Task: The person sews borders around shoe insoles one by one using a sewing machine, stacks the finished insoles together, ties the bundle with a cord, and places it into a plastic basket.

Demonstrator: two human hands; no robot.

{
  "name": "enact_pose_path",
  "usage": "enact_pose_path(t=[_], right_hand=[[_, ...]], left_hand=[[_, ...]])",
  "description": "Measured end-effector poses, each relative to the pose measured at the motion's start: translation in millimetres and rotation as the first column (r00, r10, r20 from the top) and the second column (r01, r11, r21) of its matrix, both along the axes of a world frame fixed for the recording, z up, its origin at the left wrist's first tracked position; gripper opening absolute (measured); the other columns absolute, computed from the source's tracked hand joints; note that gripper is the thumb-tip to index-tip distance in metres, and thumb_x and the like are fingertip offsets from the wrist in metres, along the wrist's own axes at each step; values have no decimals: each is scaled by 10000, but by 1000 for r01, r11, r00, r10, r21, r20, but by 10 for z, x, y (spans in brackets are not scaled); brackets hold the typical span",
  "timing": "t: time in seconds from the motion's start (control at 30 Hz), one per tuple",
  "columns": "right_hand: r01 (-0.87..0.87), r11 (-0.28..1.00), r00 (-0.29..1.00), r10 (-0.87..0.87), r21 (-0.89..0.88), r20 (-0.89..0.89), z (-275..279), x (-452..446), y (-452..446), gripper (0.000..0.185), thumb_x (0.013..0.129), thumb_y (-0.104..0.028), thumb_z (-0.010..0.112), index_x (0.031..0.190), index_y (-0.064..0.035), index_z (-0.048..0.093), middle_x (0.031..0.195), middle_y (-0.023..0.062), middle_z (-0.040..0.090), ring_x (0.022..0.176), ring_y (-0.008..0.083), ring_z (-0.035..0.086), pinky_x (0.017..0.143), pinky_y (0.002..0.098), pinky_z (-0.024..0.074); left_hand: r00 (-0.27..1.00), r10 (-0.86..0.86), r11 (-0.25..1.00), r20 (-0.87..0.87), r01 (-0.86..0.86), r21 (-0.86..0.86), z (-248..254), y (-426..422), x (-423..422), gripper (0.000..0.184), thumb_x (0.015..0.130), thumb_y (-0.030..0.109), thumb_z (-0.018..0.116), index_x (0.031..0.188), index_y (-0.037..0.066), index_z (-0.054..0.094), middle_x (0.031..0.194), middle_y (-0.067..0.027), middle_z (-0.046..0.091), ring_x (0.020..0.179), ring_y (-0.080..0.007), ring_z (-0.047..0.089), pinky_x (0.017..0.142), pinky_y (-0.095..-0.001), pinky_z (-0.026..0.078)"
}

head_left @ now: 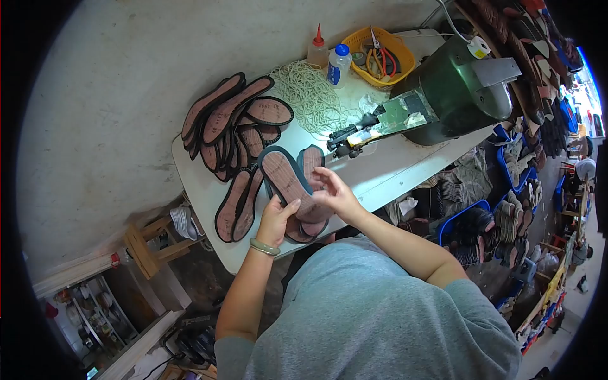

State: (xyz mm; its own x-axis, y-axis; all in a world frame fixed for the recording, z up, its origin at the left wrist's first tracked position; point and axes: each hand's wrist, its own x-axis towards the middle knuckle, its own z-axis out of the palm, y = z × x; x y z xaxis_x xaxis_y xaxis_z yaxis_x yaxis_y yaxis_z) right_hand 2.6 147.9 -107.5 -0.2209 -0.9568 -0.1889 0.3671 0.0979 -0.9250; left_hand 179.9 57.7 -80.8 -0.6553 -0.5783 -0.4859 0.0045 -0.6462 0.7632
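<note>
My left hand (279, 220) is closed on the near part of a shoe sole (282, 172) with a pinkish-brown face and a dark rim, its thumb lying on top. At the sole's right edge is my right hand (339, 195), its fingers bent and apart, with nothing visible between them. Another sole (311, 159) lies partly hidden behind the held one. To the left, a pair of soles (239, 204) rests on the table, and beyond it is a heap of similar soles (231, 117) with dark stitched-looking edges.
A green machine (443, 95) stands on the white table (380, 183) at the right, its arm reaching toward the soles. Behind are tangled pale cord (307, 95), two bottles (339, 65) and a yellow basket (405, 56) with pliers. Blue crates (465, 218) of footwear sit at right.
</note>
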Motion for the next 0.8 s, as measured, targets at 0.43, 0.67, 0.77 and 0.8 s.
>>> enact_pose_path(t=[0.43, 0.67, 0.77, 0.8], right_hand=[[-427, 880, 889, 366, 208, 275, 543, -423, -34, 435, 939, -252, 637, 1285, -5, 543, 1199, 51, 619, 1086, 140, 571, 975, 317, 441], [-127, 946, 741, 290, 297, -606, 776, -477, 143, 365, 885, -145, 656, 1212, -1, 584, 938, 123, 701, 821, 262, 676, 751, 362, 541], [102, 995, 350, -55, -20, -935, 810, -373, 225, 417, 865, -192, 658, 1240, -24, 587, 851, 156, 654, 750, 319, 659, 684, 383, 540], [103, 991, 280, -107, -81, -954, 884, -397, 224, 433, 866, -219, 665, 1247, -30, 586, 826, 143, 642, 720, 302, 657, 662, 375, 539]], left_hand=[[992, -76, 994, -103, 68, -80, 484, 66, -301, 318, 953, 122, 613, 1235, -2, 534, 1161, -68, 631, 1034, -129, 598, 920, -279, 472], [993, -116, 993, 29, 116, -1, 442, 193, -675, 208, 959, 157, 606, 1055, -19, 660, 991, -37, 682, 876, -93, 620, 798, -249, 496], [1000, 6, 999, -27, -5, 46, 434, 255, -879, 208, 968, 136, 580, 1093, -16, 646, 1031, -58, 680, 895, -112, 634, 807, -263, 504], [997, 58, 995, -44, -54, 87, 478, 258, -951, 206, 968, 132, 577, 1095, -16, 644, 1033, -62, 680, 898, -117, 639, 807, -266, 505]])
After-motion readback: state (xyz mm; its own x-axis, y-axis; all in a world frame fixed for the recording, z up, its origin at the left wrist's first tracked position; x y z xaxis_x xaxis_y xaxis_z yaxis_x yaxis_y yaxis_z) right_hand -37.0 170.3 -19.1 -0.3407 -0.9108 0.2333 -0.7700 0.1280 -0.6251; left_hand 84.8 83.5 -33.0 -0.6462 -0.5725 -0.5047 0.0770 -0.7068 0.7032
